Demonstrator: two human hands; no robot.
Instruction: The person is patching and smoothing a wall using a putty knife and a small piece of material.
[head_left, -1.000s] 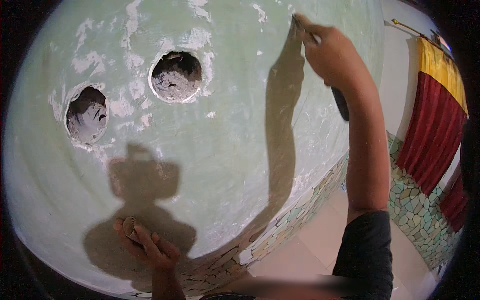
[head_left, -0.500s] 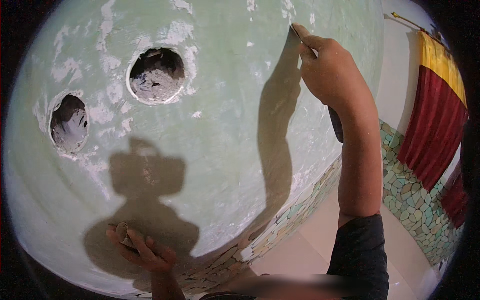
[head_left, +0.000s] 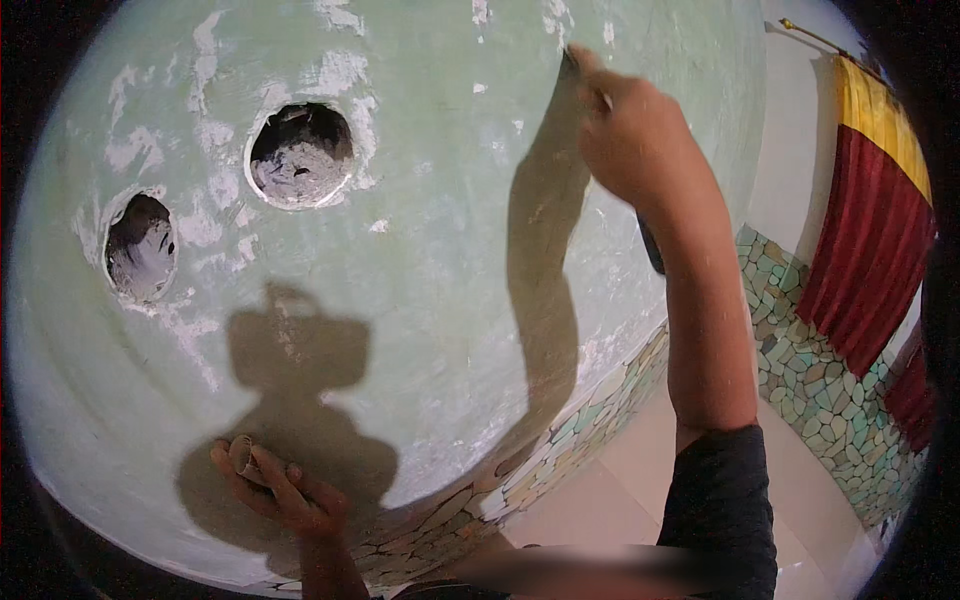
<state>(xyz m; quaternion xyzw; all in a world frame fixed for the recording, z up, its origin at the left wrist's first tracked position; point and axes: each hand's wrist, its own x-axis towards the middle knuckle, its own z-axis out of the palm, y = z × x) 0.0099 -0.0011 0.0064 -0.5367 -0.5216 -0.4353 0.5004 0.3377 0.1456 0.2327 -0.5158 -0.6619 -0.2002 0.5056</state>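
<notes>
A pale green wall (head_left: pixel 430 290) with patches of white filler fills most of the head view. High on it, my right hand (head_left: pixel 635 130) is closed round a scraper (head_left: pixel 651 243). The dark handle shows below my wrist, and the fingertips meet the wall near a white patch; the blade is mostly hidden. Low on the left, my left hand (head_left: pixel 290 495) is closed on a small tan roll (head_left: pixel 246 457) with a hollow end, held between the fingers. It may be rolled sandpaper. This hand is in front of the wall, inside my shadow.
Two ragged round holes, one larger (head_left: pixel 302 165) and one further left (head_left: pixel 140 248), are cut in the wall. A stone-mosaic band (head_left: pixel 600 385) runs along its base above the tiled floor (head_left: pixel 585 500). A red and yellow curtain (head_left: pixel 875 240) hangs from a rod at the far right.
My right hand has shifted slightly left with the scraper, its fingertips still at the wall. My left hand has moved very little and keeps the tan roll.
</notes>
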